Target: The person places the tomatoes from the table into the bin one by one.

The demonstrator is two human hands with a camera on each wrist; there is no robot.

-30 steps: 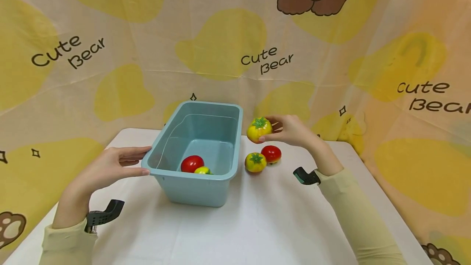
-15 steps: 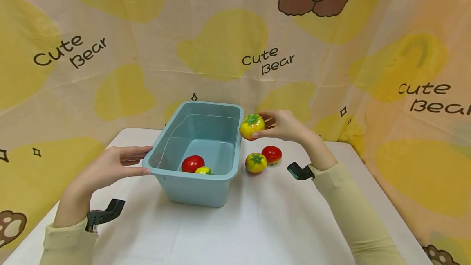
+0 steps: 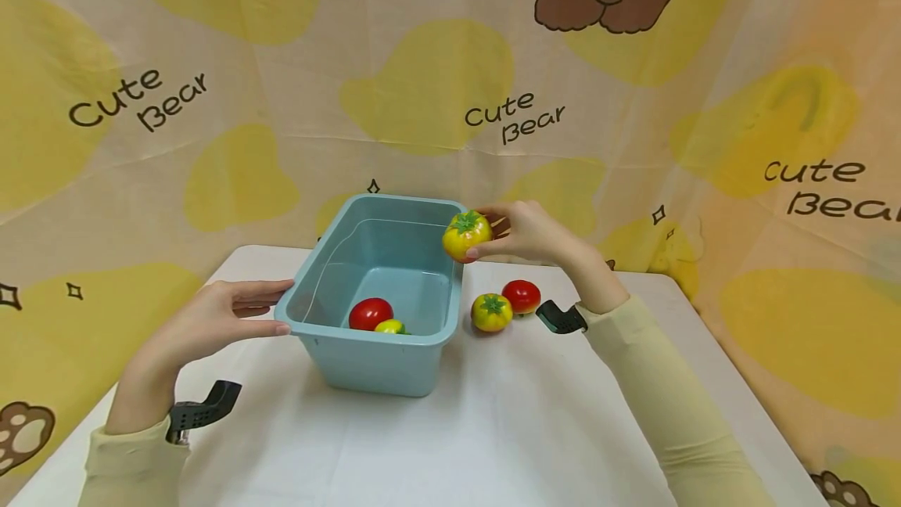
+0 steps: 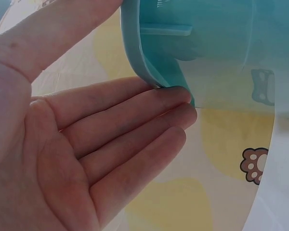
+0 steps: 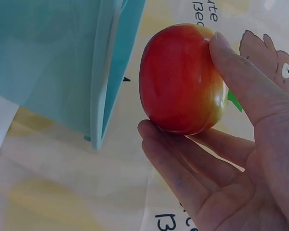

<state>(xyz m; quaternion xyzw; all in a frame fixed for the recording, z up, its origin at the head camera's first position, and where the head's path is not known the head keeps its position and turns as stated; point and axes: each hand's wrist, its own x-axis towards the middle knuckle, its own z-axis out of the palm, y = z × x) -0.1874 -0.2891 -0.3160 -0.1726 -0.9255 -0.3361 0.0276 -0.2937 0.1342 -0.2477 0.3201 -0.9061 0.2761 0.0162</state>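
In the head view, a light blue plastic bin (image 3: 366,362) stands on the table. My left hand (image 3: 211,315) touches its near left rim with extended fingers; in the left wrist view the straight fingers (image 4: 135,115) lie against the rim's outer side. My right hand (image 3: 528,235) pinches a yellow tomato (image 3: 466,236) with a green leafy top, over the bin's right rim. From the right wrist view, its underside is red (image 5: 178,82). Inside the bin lie a red tomato (image 3: 370,314) and a partly hidden yellow-green piece (image 3: 390,326).
Just right of the bin, another yellow tomato (image 3: 491,312) and a red tomato (image 3: 522,297) sit on the white tablecloth (image 3: 535,421). A printed cloth backdrop (image 3: 394,84) hangs close behind the table and along its sides.
My right hand has moved left and slightly up with the yellow tomato, from beside the bin to over its right rim. The left hand stays at the rim.
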